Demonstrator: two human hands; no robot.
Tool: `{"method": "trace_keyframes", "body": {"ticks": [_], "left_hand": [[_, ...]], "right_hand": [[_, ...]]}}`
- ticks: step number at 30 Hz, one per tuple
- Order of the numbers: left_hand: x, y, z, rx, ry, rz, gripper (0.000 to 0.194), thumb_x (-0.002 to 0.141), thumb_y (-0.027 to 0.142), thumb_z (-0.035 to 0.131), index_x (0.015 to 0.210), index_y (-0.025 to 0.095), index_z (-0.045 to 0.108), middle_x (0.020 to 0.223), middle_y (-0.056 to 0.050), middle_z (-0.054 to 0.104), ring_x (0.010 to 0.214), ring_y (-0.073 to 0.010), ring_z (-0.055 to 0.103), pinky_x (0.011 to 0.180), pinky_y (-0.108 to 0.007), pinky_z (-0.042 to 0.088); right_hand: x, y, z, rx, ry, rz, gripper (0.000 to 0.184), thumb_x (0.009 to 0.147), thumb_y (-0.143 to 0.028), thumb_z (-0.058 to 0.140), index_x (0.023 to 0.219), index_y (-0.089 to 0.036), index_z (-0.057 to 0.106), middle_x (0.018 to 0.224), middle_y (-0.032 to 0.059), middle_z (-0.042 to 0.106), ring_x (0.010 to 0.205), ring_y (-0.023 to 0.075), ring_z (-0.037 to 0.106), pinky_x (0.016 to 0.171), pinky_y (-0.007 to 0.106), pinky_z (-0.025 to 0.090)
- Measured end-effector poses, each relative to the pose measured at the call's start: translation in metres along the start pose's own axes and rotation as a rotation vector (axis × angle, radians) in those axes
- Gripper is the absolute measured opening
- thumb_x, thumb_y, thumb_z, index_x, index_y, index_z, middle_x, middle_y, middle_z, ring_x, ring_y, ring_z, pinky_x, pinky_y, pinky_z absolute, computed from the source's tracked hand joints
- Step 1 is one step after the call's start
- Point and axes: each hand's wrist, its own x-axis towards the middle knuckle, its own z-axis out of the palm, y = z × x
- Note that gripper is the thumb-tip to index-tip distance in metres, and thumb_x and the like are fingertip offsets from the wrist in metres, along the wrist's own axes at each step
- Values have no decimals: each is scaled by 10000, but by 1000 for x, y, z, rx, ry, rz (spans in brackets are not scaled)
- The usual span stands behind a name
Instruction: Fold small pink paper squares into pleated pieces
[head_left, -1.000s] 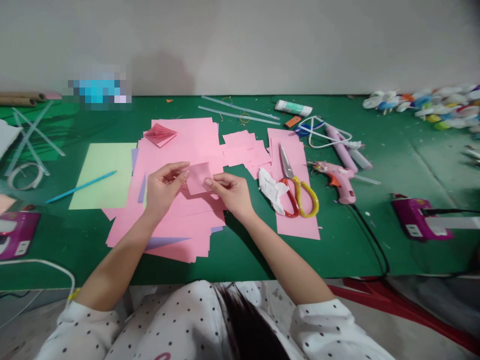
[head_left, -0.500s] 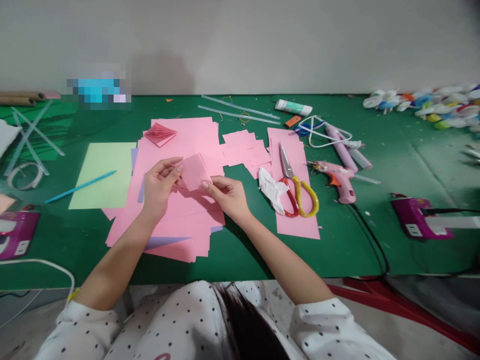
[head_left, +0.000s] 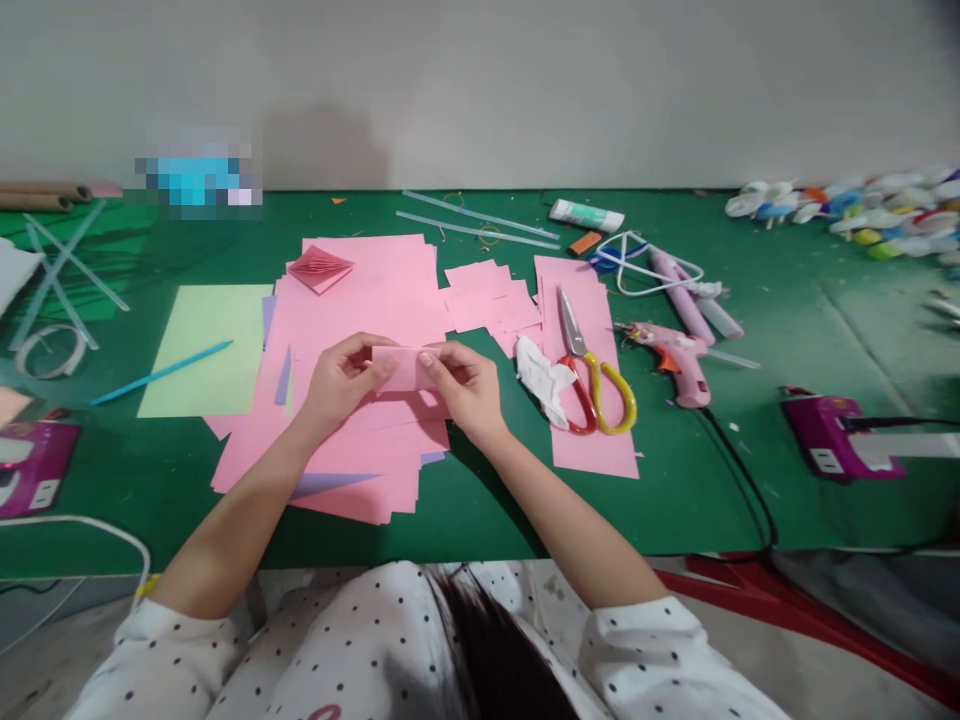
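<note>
A small pink piece of folded paper (head_left: 403,368) is held up between both hands, now a narrow rectangle lying level. My left hand (head_left: 343,378) pinches its left end, thumb in front and fingers behind. On the right end presses the thumb of my right hand (head_left: 471,388), its fingers curled behind the paper. Beneath them spreads a pile of pink paper sheets (head_left: 375,270), with some purple sheets showing at its edges. A pleated pink paper piece (head_left: 321,268) rests on the pile's far left part.
Right of the pile lie small pink paper pieces (head_left: 491,295) and scissors (head_left: 577,335) on pink strips. Farther right is a pink glue gun (head_left: 679,365) with a black cord. A blue pencil (head_left: 161,373) crosses a pale green sheet (head_left: 217,385) on the left.
The pink paper has gone from a tilted square to a level narrow rectangle. My left hand has moved right and nearer my right hand, which has shifted slightly.
</note>
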Motion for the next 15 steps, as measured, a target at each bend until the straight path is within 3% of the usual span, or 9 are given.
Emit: {"method": "trace_keyframes", "body": {"ticks": [6,13,15], "left_hand": [[-1,1,-1,84,195,67,249,726,412,834,828,194,769,780,-41,721,670,-140,637,570,-241,519],[-6,5,6,71,189,54,248,735,415,825,845,198,780,818,-48,739,627,-131,624,504,-235,491],[-5,5,5,84,198,66,243,730,413,830,835,199,780,821,-47,743,670,-140,642,563,-246,517]], "right_hand": [[-1,-2,3,-28,-24,-10,269,824,-512,704,831,-249,762,846,33,759,794,194,685,754,340,558],[-1,-8,-1,-58,-5,-9,264,857,-501,674,879,-270,799,937,38,787,896,217,711,837,364,564],[-2,-8,-2,-70,-6,-12,265,861,-504,670,892,-276,801,938,35,789,884,214,710,824,359,564]]}}
